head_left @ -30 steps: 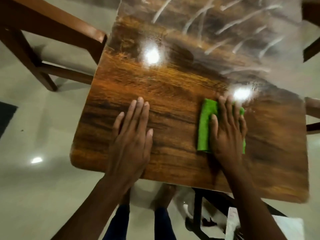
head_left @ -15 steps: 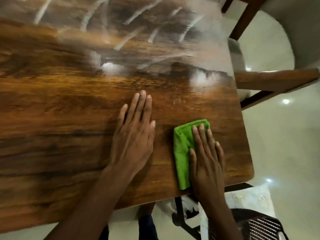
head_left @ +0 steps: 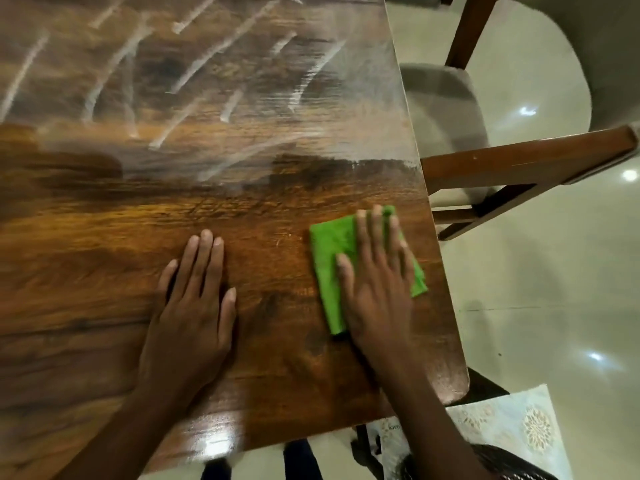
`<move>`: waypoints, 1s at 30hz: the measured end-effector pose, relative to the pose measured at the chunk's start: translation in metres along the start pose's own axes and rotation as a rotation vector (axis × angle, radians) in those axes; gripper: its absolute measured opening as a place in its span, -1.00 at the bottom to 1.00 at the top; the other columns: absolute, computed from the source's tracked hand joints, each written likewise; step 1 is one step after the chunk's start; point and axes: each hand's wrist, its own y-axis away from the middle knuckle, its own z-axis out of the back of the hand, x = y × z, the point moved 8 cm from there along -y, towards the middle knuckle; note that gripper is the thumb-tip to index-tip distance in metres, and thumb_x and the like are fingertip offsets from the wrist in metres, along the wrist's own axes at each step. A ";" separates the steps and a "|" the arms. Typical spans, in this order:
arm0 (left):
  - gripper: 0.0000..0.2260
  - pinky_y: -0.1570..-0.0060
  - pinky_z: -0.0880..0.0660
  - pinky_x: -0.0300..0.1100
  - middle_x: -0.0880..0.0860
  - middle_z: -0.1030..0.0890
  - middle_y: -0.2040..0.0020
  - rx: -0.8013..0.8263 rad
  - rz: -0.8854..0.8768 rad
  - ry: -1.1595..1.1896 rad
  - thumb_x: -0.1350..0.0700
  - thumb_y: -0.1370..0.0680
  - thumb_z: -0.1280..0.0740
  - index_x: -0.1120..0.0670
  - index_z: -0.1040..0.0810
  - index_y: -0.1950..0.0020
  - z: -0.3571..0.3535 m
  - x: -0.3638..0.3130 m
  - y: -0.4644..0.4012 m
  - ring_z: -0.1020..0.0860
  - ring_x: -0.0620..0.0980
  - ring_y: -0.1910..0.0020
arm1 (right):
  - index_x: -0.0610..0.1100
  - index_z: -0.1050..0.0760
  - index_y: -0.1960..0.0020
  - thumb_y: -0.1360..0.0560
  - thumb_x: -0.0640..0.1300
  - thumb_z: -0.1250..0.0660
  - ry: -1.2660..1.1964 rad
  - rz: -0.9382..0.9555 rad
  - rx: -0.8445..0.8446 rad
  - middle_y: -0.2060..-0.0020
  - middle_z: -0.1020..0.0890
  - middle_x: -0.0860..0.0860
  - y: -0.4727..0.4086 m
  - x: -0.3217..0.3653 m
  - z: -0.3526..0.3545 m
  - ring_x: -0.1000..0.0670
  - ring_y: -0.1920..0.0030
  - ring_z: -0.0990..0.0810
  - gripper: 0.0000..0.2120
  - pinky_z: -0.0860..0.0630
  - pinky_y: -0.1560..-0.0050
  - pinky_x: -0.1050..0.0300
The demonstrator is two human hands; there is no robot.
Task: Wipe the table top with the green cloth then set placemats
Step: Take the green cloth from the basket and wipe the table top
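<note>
The right hand lay flat with straight fingers, pressing the folded green cloth onto the desk. Beside it, the left hand rested spread, palm down, on bare wood.

Dim warm light, glare streaks on table top, motion blur

To my right a wooden chair with a pale cushioned seat stands just beside the table on a glossy cream floor. Near my feet lies a patterned pale sheet.
</note>
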 end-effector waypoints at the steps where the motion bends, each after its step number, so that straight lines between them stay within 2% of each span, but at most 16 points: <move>1: -0.41 -0.62 -0.13 0.23 0.09 -0.02 -0.73 -0.004 0.004 -0.004 0.00 -0.71 -0.06 0.15 -0.05 -0.72 0.000 0.000 0.000 0.01 0.04 -0.71 | -0.04 0.16 -0.73 -0.71 0.29 0.07 0.021 0.043 0.026 -0.71 0.20 -0.02 -0.006 0.027 -0.010 -0.07 -0.70 0.26 -0.28 0.01 -0.67 -0.25; 4: -0.42 -0.58 -0.19 0.26 0.09 -0.06 -0.72 -0.037 0.005 -0.024 0.00 -0.70 -0.03 0.16 -0.09 -0.71 -0.001 0.002 0.000 -0.04 0.06 -0.71 | -0.06 0.16 -0.73 -0.67 0.36 -0.01 0.027 0.187 0.060 -0.71 0.22 -0.05 -0.011 0.100 -0.035 -0.10 -0.70 0.28 -0.18 0.04 -0.66 -0.23; 6: -0.42 -0.57 -0.20 0.26 0.10 -0.08 -0.72 -0.043 0.001 -0.039 0.00 -0.69 -0.03 0.17 -0.10 -0.70 -0.002 0.001 -0.001 -0.07 0.07 -0.71 | -0.06 0.12 -0.73 -0.68 0.33 -0.04 -0.002 0.219 0.034 -0.72 0.18 -0.02 -0.028 0.108 -0.036 -0.06 -0.70 0.24 -0.21 0.03 -0.65 -0.22; 10: -0.42 -0.59 -0.17 0.24 0.10 -0.09 -0.72 -0.037 0.000 -0.044 0.00 -0.69 -0.02 0.15 -0.09 -0.71 -0.003 0.000 -0.002 -0.07 0.07 -0.71 | -0.08 0.09 -0.73 -0.70 0.32 0.04 0.047 0.099 -0.062 -0.72 0.11 -0.06 -0.100 0.032 -0.015 -0.08 -0.71 0.16 -0.25 0.05 -0.67 -0.23; 13: -0.42 -0.60 -0.14 0.22 0.10 -0.07 -0.72 -0.043 -0.006 -0.024 0.01 -0.69 -0.03 0.15 -0.08 -0.71 -0.002 -0.001 0.000 -0.05 0.07 -0.71 | -0.06 0.11 -0.73 -0.72 0.31 0.06 0.052 0.051 -0.054 -0.72 0.12 -0.04 -0.125 -0.022 0.004 -0.04 -0.71 0.16 -0.27 0.08 -0.69 -0.17; 17: -0.41 -0.60 -0.15 0.23 0.12 -0.07 -0.72 -0.048 -0.012 -0.038 0.00 -0.69 -0.02 0.17 -0.08 -0.71 -0.002 0.001 0.001 -0.06 0.08 -0.71 | -0.06 0.11 -0.73 -0.74 0.27 0.04 0.065 0.088 -0.064 -0.72 0.11 -0.01 -0.085 -0.037 0.011 0.00 -0.71 0.17 -0.30 0.00 -0.68 -0.13; 25: -0.40 -0.63 -0.07 0.19 0.12 -0.03 -0.73 0.006 -0.045 0.002 0.00 -0.70 -0.03 0.16 -0.02 -0.72 -0.005 0.002 0.003 0.02 0.04 -0.72 | -0.03 0.17 -0.73 -0.72 0.24 0.00 0.002 -0.049 0.011 -0.72 0.17 0.02 0.049 -0.048 0.008 0.00 -0.71 0.19 -0.29 0.01 -0.69 -0.18; 30: -0.41 -0.65 -0.02 0.12 0.13 -0.05 -0.72 0.023 -0.038 0.036 0.01 -0.70 -0.04 0.17 -0.05 -0.71 0.000 -0.001 -0.002 0.02 0.04 -0.71 | -0.02 0.19 -0.73 -0.73 0.24 0.03 0.087 -0.103 0.036 -0.72 0.18 0.01 0.069 -0.042 0.010 -0.02 -0.71 0.20 -0.30 0.08 -0.69 -0.12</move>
